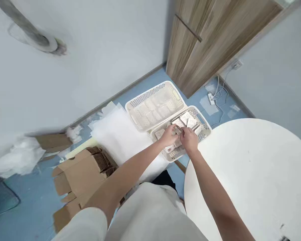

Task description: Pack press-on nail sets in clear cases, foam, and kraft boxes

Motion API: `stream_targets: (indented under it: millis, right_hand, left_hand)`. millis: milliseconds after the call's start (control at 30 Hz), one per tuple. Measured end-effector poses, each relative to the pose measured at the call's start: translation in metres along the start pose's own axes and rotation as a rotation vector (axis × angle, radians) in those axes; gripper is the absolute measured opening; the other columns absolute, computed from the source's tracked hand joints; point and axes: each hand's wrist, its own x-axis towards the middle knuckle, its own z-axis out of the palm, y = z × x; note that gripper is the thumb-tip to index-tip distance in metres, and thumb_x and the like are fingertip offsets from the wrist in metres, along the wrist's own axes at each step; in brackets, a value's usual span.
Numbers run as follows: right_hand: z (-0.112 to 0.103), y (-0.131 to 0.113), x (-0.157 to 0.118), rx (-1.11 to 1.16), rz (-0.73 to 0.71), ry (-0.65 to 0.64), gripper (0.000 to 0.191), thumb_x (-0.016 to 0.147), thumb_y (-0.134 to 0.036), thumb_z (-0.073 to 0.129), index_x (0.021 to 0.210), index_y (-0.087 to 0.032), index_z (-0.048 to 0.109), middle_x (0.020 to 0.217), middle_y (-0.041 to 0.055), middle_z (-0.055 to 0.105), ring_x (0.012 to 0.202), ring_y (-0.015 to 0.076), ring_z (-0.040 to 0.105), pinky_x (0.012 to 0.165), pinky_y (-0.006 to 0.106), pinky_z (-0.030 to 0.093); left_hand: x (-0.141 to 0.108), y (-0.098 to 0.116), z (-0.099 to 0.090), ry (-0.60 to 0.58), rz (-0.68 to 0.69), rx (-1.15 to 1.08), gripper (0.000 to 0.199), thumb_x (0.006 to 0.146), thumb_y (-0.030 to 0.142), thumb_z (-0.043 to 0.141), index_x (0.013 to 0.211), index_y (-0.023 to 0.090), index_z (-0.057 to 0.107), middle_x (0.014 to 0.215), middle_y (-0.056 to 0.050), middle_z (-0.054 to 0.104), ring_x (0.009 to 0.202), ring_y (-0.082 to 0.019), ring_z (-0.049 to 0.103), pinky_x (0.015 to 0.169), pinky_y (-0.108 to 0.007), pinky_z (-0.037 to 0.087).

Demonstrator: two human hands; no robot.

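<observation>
Both hands are over the nearer white plastic basket, which holds several small printed white packets. My left hand has its fingers curled, thumb and fingertips pinched together. Close beside it, my right hand is also closed, its fingertips almost meeting the left ones. A small, partly clear piece seems to lie between the fingertips, too small and covered to name. Behind stands a second white basket with several clear, flat packs in rows on its bottom.
A round white table stands at the right. To the left are a white sheet stack and flattened cardboard boxes. A wooden cabinet stands at the back, with a power strip and cables on the blue floor.
</observation>
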Motion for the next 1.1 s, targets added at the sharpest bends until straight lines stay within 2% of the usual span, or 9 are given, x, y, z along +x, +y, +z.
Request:
stream_targets:
  millis: [100, 233, 400, 500, 600, 733, 867, 1000, 1100]
  right_hand:
    - [-0.014, -0.01, -0.01, 0.204, 0.021, 0.05, 0.025, 0.076, -0.021, 0.044, 0.093, -0.017, 0.061, 0.089, 0.0082, 0.065, 0.079, 0.0197, 0.059, 0.075, 0.034, 0.045]
    - [-0.03, -0.026, -0.034, 0.608, 0.105, 0.061, 0.024, 0.075, -0.031, 0.05, 0.092, -0.017, 0.061, 0.086, 0.0067, 0.065, 0.071, 0.0157, 0.059, 0.068, 0.032, 0.048]
    - [-0.053, -0.053, -0.082, 0.989, 0.181, 0.047, 0.03, 0.069, -0.039, 0.06, 0.089, -0.017, 0.061, 0.081, 0.004, 0.063, 0.06, 0.012, 0.055, 0.059, 0.031, 0.05]
    - [-0.068, -0.069, -0.118, 1.126, 0.193, 0.091, 0.031, 0.067, -0.039, 0.063, 0.09, -0.018, 0.06, 0.082, 0.0044, 0.062, 0.068, 0.0136, 0.057, 0.061, 0.03, 0.05]
    - [-0.079, -0.08, -0.157, 1.251, 0.184, 0.112, 0.034, 0.067, -0.039, 0.064, 0.095, -0.019, 0.058, 0.089, 0.0056, 0.062, 0.075, 0.015, 0.058, 0.066, 0.032, 0.051]
    - [-0.083, -0.084, -0.215, 1.327, 0.151, 0.101, 0.042, 0.066, -0.036, 0.067, 0.103, -0.022, 0.054, 0.095, 0.0057, 0.062, 0.078, 0.0154, 0.059, 0.069, 0.033, 0.05]
    - [-0.081, -0.077, -0.268, 1.28, 0.19, 0.121, 0.04, 0.065, -0.037, 0.067, 0.101, -0.022, 0.056, 0.09, 0.0046, 0.063, 0.072, 0.0145, 0.059, 0.067, 0.031, 0.049]
    - [-0.085, -0.059, -0.308, 1.261, 0.283, 0.213, 0.032, 0.067, -0.04, 0.064, 0.091, -0.019, 0.06, 0.085, 0.0054, 0.065, 0.071, 0.0155, 0.058, 0.064, 0.031, 0.048]
    - [-0.094, -0.039, -0.332, 1.252, 0.335, 0.31, 0.031, 0.069, -0.042, 0.063, 0.09, -0.019, 0.061, 0.083, 0.0054, 0.065, 0.07, 0.0155, 0.058, 0.064, 0.031, 0.047]
  left_hand:
    - [-0.017, 0.008, -0.009, 0.13, 0.045, -0.004, 0.054, 0.07, 0.016, 0.057, 0.123, 0.02, 0.042, 0.124, -0.011, 0.045, 0.1, -0.02, 0.052, 0.08, -0.032, 0.044]
    - [-0.046, 0.016, -0.025, 0.219, 0.133, -0.028, 0.036, 0.075, 0.019, 0.054, 0.111, 0.017, 0.052, 0.115, -0.011, 0.053, 0.091, -0.018, 0.055, 0.073, -0.03, 0.046]
    - [-0.103, 0.031, -0.04, 0.175, 0.199, -0.197, 0.015, 0.073, 0.024, 0.058, 0.085, 0.015, 0.059, 0.08, -0.004, 0.063, 0.07, -0.013, 0.057, 0.065, -0.026, 0.044]
    - [-0.15, 0.043, -0.044, 0.106, 0.159, -0.381, 0.017, 0.07, 0.03, 0.062, 0.076, 0.015, 0.058, 0.068, -0.001, 0.061, 0.061, -0.01, 0.056, 0.062, -0.024, 0.043]
    - [-0.197, 0.048, -0.044, 0.062, 0.09, -0.502, 0.022, 0.067, 0.033, 0.066, 0.073, 0.014, 0.057, 0.065, 0.0, 0.061, 0.058, -0.009, 0.056, 0.06, -0.022, 0.042]
    - [-0.244, 0.043, -0.034, -0.041, -0.004, -0.702, 0.025, 0.062, 0.03, 0.071, 0.073, 0.015, 0.054, 0.071, 0.0, 0.062, 0.062, -0.01, 0.059, 0.062, -0.022, 0.043]
    - [-0.275, 0.033, -0.008, -0.147, -0.109, -0.802, 0.028, 0.06, 0.028, 0.073, 0.073, 0.016, 0.052, 0.078, -0.003, 0.064, 0.071, -0.012, 0.062, 0.067, -0.025, 0.044]
    - [-0.3, 0.023, 0.021, -0.288, -0.166, -0.621, 0.027, 0.061, 0.03, 0.071, 0.076, 0.016, 0.054, 0.083, -0.005, 0.065, 0.08, -0.015, 0.062, 0.065, -0.024, 0.042]
    - [-0.31, 0.021, 0.038, -0.409, -0.116, -0.373, 0.028, 0.065, 0.034, 0.068, 0.082, 0.016, 0.057, 0.087, -0.006, 0.065, 0.083, -0.016, 0.061, 0.066, -0.023, 0.041]
